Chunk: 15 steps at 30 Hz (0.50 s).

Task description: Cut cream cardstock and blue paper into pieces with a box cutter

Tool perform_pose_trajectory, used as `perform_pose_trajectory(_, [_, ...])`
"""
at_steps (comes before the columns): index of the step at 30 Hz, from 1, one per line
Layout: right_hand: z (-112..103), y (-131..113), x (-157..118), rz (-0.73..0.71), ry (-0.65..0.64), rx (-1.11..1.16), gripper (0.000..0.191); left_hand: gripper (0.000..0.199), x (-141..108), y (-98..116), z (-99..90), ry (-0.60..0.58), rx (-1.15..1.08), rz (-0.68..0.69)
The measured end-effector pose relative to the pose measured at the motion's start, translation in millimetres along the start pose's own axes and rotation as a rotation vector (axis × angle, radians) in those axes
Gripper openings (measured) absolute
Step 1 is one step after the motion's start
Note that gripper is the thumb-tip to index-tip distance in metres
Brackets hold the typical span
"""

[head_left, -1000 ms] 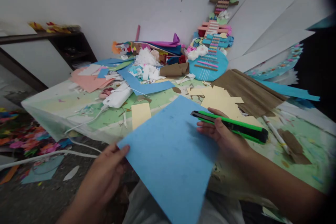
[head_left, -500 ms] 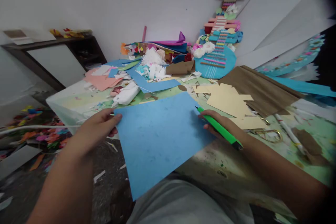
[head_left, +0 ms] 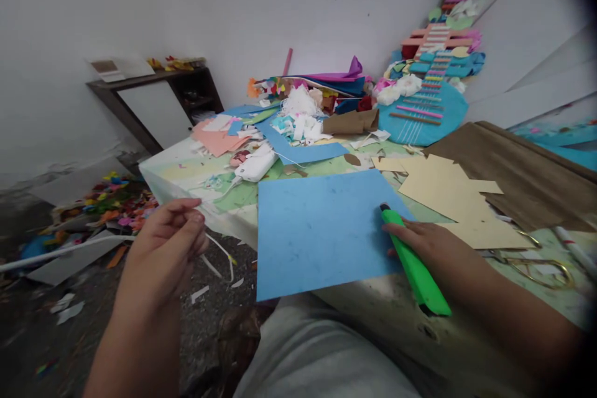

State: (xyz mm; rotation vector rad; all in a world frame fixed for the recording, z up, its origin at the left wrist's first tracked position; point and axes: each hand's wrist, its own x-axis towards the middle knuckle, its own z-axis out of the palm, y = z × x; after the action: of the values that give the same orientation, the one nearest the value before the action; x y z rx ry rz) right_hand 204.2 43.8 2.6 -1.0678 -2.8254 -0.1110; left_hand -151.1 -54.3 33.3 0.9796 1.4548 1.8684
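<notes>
A sheet of blue paper [head_left: 317, 230] is held out over the near edge of the table, above my lap. My right hand [head_left: 429, 249] grips its right side, with some fingers hidden underneath. The same hand holds a green marker pen [head_left: 415, 264], dark at both ends, lying slantwise over the sheet's right edge. To the left of the sheet and apart from it is my left hand [head_left: 170, 239], its fingers half curled. Thumb and index fingertip stand slightly apart with nothing visible between them.
Scissors [head_left: 536, 264] and cream paper pieces [head_left: 443, 189] lie on the right, by brown paper [head_left: 517, 168]. Behind are a white device [head_left: 256, 163], paper scraps [head_left: 303, 127] and a blue paper guitar shape [head_left: 422, 115]. A white cable [head_left: 69, 252] crosses at left.
My left hand has let go of the blue sheet's left corner and moved away from it. The sheet has levelled out in my right hand. The view has turned left.
</notes>
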Motion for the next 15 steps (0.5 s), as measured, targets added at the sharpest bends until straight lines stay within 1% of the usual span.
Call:
perform_pose_trajectory(3, [-8.5, -8.4, -6.1, 0.037, -0.069, -0.145, 0.034, 0.031, 2.4, 0.0, 0.6, 0.031, -0.137, 0.076])
perform_pose_trajectory(6, [-16.5, -15.9, -14.2, 0.068, -0.120, -0.209, 0.039, 0.046, 3.5, 3.5, -1.7, 0.038, -0.173, 0.080])
perform_pose_trajectory(9, [-22.1, -21.5, -22.8, 0.077, -0.147, -0.235, 0.042, 0.061, 5.3, 8.1, -4.1, 0.072, -0.186, 0.108])
perform_pose_trajectory(11, [-23.5, -24.1, -28.3, 0.075, -0.150, -0.234, 0.043, 0.061, 7.1, 10.3, -4.9, 0.122, -0.197, 0.104])
perform_pose_trajectory(13, [-23.4, -26.2, -33.6, 0.075, -0.139, -0.229, 0.046, 0.055, 7.5, 10.8, -3.7, 0.184, -0.210, 0.104])
perform_pose_trajectory(14, [-23.3, -27.2, -36.2, 0.082, -0.138, -0.229, 0.047, 0.052, 6.4, 10.3, -2.0, 0.199, -0.217, 0.110])
perform_pose_trajectory(15, [-23.5, -28.2, -38.9, 0.089, -0.140, -0.232, 0.048, 0.049, 3.9, 9.5, 0.7, 0.188, -0.224, 0.120])
